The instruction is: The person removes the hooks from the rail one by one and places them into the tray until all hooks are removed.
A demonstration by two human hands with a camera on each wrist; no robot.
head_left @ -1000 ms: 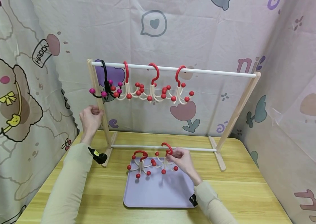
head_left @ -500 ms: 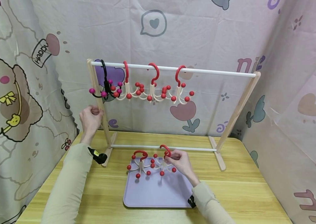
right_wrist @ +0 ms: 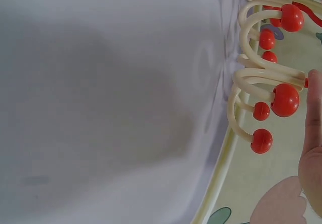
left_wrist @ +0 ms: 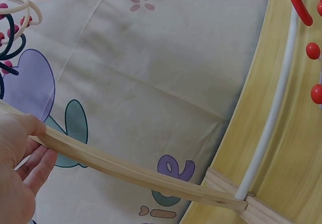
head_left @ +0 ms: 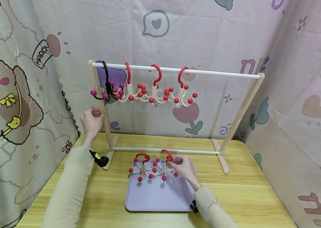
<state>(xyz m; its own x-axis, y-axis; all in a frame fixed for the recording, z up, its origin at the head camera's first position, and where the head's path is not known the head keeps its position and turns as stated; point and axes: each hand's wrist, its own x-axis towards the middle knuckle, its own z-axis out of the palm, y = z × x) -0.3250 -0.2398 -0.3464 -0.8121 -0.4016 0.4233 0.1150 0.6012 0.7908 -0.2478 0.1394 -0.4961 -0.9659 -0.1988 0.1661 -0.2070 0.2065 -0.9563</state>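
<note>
My left hand point(head_left: 92, 118) grips the left wooden post point(head_left: 101, 106) of a small clothes rack; in the left wrist view its fingers point(left_wrist: 22, 158) curl round that post point(left_wrist: 126, 171). My right hand point(head_left: 181, 166) pinches a cream multi-arm hanger with a red hook and red ball tips point(head_left: 164, 166), held low over the lilac tray point(head_left: 160, 196). In the right wrist view that hanger's arms point(right_wrist: 264, 95) show beside the tray point(right_wrist: 100, 108). A second such hanger point(head_left: 142, 166) lies on the tray's far left.
On the white top rail point(head_left: 220, 73) hang a black hanger with magenta balls point(head_left: 107, 88) and three red-and-cream hangers point(head_left: 154, 91). The rail's right half is bare. Patterned cloth point(head_left: 305, 95) closes in the wooden table point(head_left: 248, 196) on three sides.
My right hand has lowered the hanger slightly and drawn it left, closer to the tray and the other hanger. My left hand stays on the post.
</note>
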